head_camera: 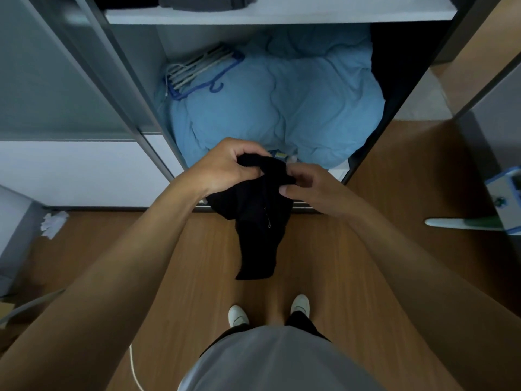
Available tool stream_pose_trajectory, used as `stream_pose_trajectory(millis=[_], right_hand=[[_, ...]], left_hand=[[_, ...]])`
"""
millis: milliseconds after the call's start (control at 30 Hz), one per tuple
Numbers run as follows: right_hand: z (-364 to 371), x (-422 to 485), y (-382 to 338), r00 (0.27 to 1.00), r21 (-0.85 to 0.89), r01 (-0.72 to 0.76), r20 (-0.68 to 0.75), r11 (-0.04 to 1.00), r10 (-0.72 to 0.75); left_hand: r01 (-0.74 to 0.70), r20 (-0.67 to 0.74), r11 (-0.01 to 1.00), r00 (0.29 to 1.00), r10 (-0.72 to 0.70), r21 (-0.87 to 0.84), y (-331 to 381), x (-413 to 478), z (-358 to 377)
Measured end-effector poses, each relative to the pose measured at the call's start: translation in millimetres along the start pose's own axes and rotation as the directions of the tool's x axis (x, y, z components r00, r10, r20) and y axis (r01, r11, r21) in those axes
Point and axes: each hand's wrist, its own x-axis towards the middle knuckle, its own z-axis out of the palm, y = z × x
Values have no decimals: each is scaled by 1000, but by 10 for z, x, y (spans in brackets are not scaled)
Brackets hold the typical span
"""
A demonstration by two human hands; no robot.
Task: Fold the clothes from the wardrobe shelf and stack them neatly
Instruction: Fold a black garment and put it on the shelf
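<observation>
You are pinching black garment [255, 218] top edge, left hand [225, 167] and right hand [307, 184] both gripping, letting rest hang straight for folding.

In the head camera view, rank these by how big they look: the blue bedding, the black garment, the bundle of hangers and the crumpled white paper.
1. blue bedding
2. black garment
3. bundle of hangers
4. crumpled white paper
The garment hangs nearer the camera than the hangers, so their true order is unsure.

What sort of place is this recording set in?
Probably a home bedroom: an open wardrobe holds a crumpled light-blue duvet, a bundle of plastic clothes hangers and folded grey clothes on its white shelf.
</observation>
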Motion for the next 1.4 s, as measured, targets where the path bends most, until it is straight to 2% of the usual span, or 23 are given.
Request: stream_pose_trajectory(millis=[100,167,233,300,367,433,500,567,633,767,867,967,1033,1100,1200,1233,1267,1400], right_hand=[[70,-11,-87,993,82,48,-108,995,-39],[71,-12,-119,978,98,74,-203,992,-53],[48,-16,-109,963,68,89,-261,994,-68],[56,-30,-110,963,-24,86,-256,996,-89],[83,-57,-123,969,-91,64,-234,994,-84],[86,-64,-94,969,-122,10,-244,993,-40],[84,-80,-53,972,-80,-109,-218,991,90],[80,-87,1,956,-51,-273,-123,961,265],[72,-88,14,932,-123,-357,-105,926,346],[-13,-113,-91,915,-12,-252,-330,968,234],[-100,-110,-253,912,-4,-121,-394,993,110],[-111,-96,-392,918,-16,-67,-394,998,55],[-92,-94,-446,922,-7,-81,-381,997,73],[-108,-119,-458,933,58,-129,-332,990,141],[-203,-229,-437,965,175,-247,-47,953,259],[-218,-263,-431,966,165,-258,25,952,258],[-222,-284,-417,969,134,-249,31,959,247],[-225,-268,-411,951,40,-156,-262,987,161]], left_hand=[[-1,13,998,1000,0,58,-59,35,-20],[58,15,983,998,-61,176,-139,64,-19],[171,-44,933,985,-165,318,-267,72,-5],[272,-135,848,962,-236,455,-384,47,46],[272,-227,794,958,-173,543,-429,16,122],[248,-290,808,952,-100,535,-416,17,155],[228,-319,836,946,-67,500,-366,50,155],[204,-302,850,952,-55,487,-315,97,156],[200,-276,849,959,-67,488,-313,134,161],[271,-187,809,961,-202,522,-445,134,139],[312,-141,758,948,-284,573,-580,87,119],[321,-36,814,937,-349,485,-687,45,103],[276,40,873,947,-318,401,-723,33,87],[253,79,916,954,-290,310,-750,30,80],[279,52,936,954,-296,216,-813,34,80],[290,41,937,952,-303,196,-834,36,78],[290,43,938,952,-303,191,-853,39,74],[224,137,949,957,-257,223,-813,28,129]])
